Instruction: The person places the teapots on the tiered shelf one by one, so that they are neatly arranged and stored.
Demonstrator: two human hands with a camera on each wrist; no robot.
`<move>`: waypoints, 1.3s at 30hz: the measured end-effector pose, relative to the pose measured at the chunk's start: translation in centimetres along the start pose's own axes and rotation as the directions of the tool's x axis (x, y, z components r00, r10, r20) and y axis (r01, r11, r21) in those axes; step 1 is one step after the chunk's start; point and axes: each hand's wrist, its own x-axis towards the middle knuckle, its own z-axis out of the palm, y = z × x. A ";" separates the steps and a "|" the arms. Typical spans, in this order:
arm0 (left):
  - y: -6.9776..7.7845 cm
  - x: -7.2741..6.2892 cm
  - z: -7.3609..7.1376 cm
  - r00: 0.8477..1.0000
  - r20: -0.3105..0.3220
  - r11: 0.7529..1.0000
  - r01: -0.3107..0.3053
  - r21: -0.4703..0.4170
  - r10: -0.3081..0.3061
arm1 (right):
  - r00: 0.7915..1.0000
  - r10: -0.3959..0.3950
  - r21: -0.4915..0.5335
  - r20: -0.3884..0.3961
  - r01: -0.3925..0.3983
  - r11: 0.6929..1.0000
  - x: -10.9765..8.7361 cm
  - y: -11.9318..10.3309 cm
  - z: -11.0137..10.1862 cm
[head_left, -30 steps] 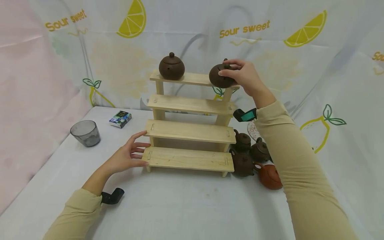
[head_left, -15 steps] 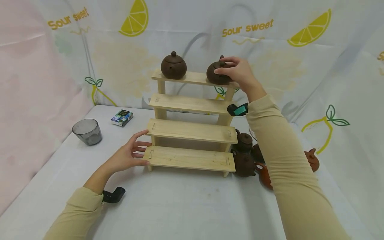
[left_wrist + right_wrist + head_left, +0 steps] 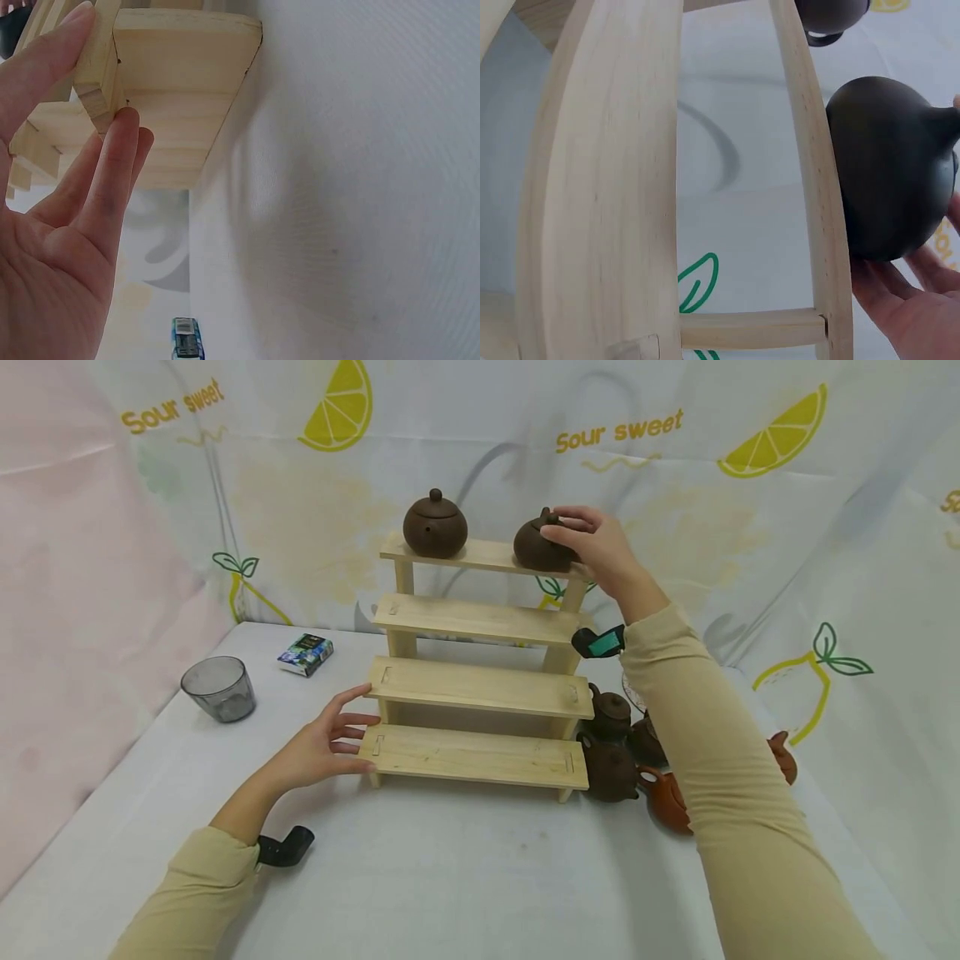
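Note:
A wooden four-tier shelf (image 3: 480, 756) stands mid-table. My left hand (image 3: 307, 756) grips its left end, the thumb on the lowest board and other fingers against that board's end, as the left wrist view shows. On the top board's right part sits a dark brown teapot (image 3: 534, 550). My right hand (image 3: 609, 553) holds this teapot from the right, thumb near the lid and fingers behind. In the right wrist view, the teapot (image 3: 889, 169) rests against the top board, its spout pointing away from it. Another brown teapot (image 3: 435, 533) stands on the top board's left part.
Several dark teapots (image 3: 611, 772) crowd the table right of the shelf, with a reddish-orange teapot (image 3: 667, 802) partly under the right sleeve. A grey glass (image 3: 219, 692) and a small box (image 3: 306, 654) lie left. A printed cloth (image 3: 480, 410) hangs behind.
My right hand has shifted the teapot slightly left and turned it, and it now sits on the top board. The left hand keeps its grip on the shelf.

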 end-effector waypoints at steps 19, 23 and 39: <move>0.1 0.2 0.1 1.000 -0.009 1.000 0.010 0.024 -0.010 | 0.990 -0.140 -0.028 -0.034 0.140 0.990 -5.3 1.3 -2.9; -0.1 0.1 0.0 1.000 -0.007 1.000 0.015 0.015 -0.015 | 0.989 -0.146 -0.048 -0.028 0.144 0.988 -6.6 1.7 -3.6; -0.1 0.1 0.0 1.000 -0.007 1.000 0.000 0.007 0.000 | 0.991 -0.109 -0.234 -0.071 0.090 0.968 -11.7 4.0 -7.2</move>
